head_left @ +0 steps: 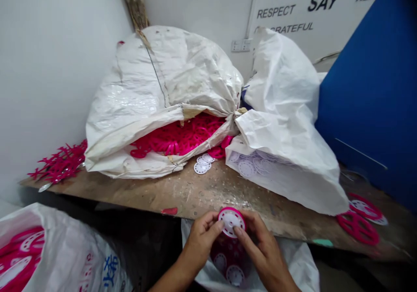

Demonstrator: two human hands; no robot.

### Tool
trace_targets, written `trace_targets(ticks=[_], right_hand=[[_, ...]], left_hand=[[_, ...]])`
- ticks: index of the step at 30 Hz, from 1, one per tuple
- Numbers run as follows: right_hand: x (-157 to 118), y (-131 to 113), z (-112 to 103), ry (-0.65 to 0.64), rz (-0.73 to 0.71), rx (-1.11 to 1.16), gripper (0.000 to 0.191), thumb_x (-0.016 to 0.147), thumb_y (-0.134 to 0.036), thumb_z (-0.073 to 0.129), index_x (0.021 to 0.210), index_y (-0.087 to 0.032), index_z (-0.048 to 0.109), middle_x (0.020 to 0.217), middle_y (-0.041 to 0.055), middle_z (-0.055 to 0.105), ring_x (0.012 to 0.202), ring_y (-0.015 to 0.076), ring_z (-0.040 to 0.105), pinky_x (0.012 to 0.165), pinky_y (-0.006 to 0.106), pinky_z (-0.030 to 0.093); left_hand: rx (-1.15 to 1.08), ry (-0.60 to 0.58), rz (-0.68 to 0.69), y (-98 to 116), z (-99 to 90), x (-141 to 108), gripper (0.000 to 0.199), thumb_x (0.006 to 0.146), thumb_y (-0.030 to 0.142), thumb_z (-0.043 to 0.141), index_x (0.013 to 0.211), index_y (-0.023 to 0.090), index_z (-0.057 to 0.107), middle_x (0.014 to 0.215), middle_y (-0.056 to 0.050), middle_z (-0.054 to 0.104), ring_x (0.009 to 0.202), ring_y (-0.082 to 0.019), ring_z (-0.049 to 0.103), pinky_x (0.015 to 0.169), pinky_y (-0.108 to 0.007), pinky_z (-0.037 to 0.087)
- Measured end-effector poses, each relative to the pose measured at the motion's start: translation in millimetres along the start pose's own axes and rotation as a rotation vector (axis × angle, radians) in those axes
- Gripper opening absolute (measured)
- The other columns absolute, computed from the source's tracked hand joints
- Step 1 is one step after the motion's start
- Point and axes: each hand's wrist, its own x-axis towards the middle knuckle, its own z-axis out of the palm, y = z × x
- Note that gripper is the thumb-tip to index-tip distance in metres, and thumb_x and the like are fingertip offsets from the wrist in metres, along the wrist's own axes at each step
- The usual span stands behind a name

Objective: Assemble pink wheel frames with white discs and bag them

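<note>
Gripped by the left hand [202,236] and right hand [263,244] at lower centre, the pink ring [232,208] backs a white disc [230,223], apparently at a pressing-together step, where further pressing would call for even pressure around the rim.

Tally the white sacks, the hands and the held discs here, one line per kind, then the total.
Upper-left sack, upper-right sack, lower-left sack, lower-middle sack: 4
Left hand, right hand: 2
Pink-rimmed disc, held: 1
Total: 7
</note>
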Motion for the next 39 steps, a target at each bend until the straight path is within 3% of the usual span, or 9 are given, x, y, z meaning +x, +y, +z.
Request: trace_targets(ticks=[7,11,13,16,19,23,29,34,39], right_hand=[[-6,8,-9,-0.142,0.007,-0.044,0.028,0.085,-0.04,0.053,0.106,-0.022,0.057,0.103,0.0076,0.066,0.089,0.021,0.063,0.079,0.03,0.051],[6,6,-27,-0.26,-0.014,-0.152,0.034,0.084,-0.044,0.054,0.11,-0.023,0.06,0.095,0.0073,0.068,0.084,0.0225,0.064,0.073,0.032,0.052],[28,6,-39,-0.163,-0.059,-0.29,0.036,0.084,-0.046,0.052,0.11,-0.023,0.062,0.096,0.0081,0.068,0.079,0.0226,0.064,0.069,0.033,0.052],[77,15,-55,0.146,-0.167,-0.512,0.04,0.084,-0.045,0.049,0.114,-0.021,0.061,0.109,0.0106,0.064,0.089,0.0246,0.063,0.078,0.036,0.05],[121,34,-63,0.292,-0.15,-0.727,0.048,0.084,-0.043,0.05,0.126,-0.021,0.054,0.126,0.0117,0.055,0.106,0.0268,0.058,0.085,0.037,0.049],[143,59,-59,0.237,-0.048,-0.944,0.047,0.088,-0.045,0.045,0.13,-0.027,0.051,0.139,0.0084,0.044,0.118,0.0287,0.051,0.085,0.041,0.05],[140,70,-56,0.286,-0.105,-0.96,0.038,0.091,-0.039,0.041,0.123,-0.026,0.059,0.135,0.0087,0.051,0.113,0.0277,0.056,0.086,0.044,0.049],[140,60,-56,0.372,-0.184,-0.775,0.033,0.091,-0.036,0.043,0.11,-0.023,0.066,0.122,0.0094,0.061,0.109,0.0267,0.056,0.086,0.044,0.044],[139,53,-63,0.556,-0.227,-0.407,0.027,0.088,-0.038,0.049,0.095,-0.02,0.068,0.105,0.008,0.064,0.102,0.0225,0.055,0.091,0.038,0.039]], left_hand=[[0.292,0.005,0.1,1,0.4,-9,0.035,0.09,0.039,0.047,0.111,0.016,0.063,0.082,-0.004,0.067,0.073,-0.016,0.059,0.065,-0.024,0.044],[0.555,-0.102,0.105,8,1.7,-18,0.028,0.09,0.033,0.047,0.107,0.023,0.067,0.089,-0.004,0.07,0.08,-0.02,0.063,0.069,-0.025,0.043],[0.71,-0.15,0.095,10,0.4,-21,0.028,0.086,0.034,0.053,0.109,0.024,0.067,0.09,-0.004,0.072,0.081,-0.022,0.064,0.072,-0.027,0.043],[0.808,-0.15,0.107,17,-10.0,-19,0.037,0.081,0.038,0.061,0.116,0.025,0.063,0.085,-0.004,0.073,0.073,-0.021,0.066,0.069,-0.027,0.045],[0.927,0.025,0.239,43,-35.2,2,0.033,0.085,0.038,0.055,0.113,0.022,0.064,0.088,-0.006,0.072,0.078,-0.021,0.066,0.072,-0.027,0.047],[1.18,0.359,0.505,89,-84.6,66,0.025,0.089,0.025,0.047,0.106,0.02,0.065,0.104,-0.007,0.068,0.095,-0.022,0.062,0.085,-0.029,0.044],[1.337,0.435,0.471,113,-142.3,153,0.016,0.077,0.011,0.054,0.084,0.016,0.067,0.097,-0.011,0.066,0.097,-0.026,0.054,0.09,-0.037,0.037],[1.343,0.458,0.45,101,-151.8,164,0.01,0.074,0.015,0.056,0.073,0.018,0.065,0.102,-0.013,0.063,0.105,-0.032,0.047,0.092,-0.047,0.031],[1.183,0.502,0.493,103,-141.7,156,0.01,0.077,0.023,0.054,0.075,0.018,0.062,0.11,-0.012,0.059,0.111,-0.033,0.045,0.097,-0.05,0.028]])
